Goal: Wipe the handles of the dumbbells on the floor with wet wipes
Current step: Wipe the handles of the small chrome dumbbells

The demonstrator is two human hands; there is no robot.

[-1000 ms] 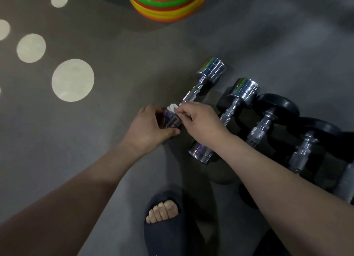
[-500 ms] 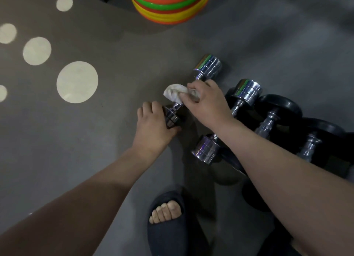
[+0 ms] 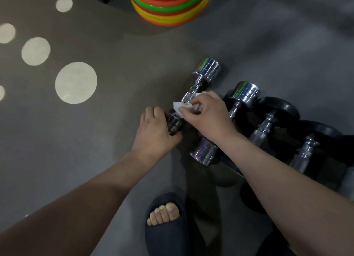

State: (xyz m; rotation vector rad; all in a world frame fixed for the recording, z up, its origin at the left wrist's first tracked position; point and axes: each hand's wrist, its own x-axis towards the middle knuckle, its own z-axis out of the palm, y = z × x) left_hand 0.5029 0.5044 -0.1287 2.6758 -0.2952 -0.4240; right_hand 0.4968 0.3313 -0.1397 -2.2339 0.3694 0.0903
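A gym is suggested: chrome dumbbells [image 3: 207,70] and black dumbbells [image 3: 277,110] are lined up on grey flooring [image 3: 268,45] from centre to 3 o'clock, a stack of brightly coloured discs [image 3: 168,8] is seen at 12, pale circles [image 3: 76,82] at 10.

Stacked coloured discs [image 3: 168,10], dark slipper [image 3: 164,240]

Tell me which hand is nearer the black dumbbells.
Right. The right hand, holding a wipe on a chrome dumbbell, sits left of the black dumbbells; the left hand grips that chrome dumbbell's end, farther left.
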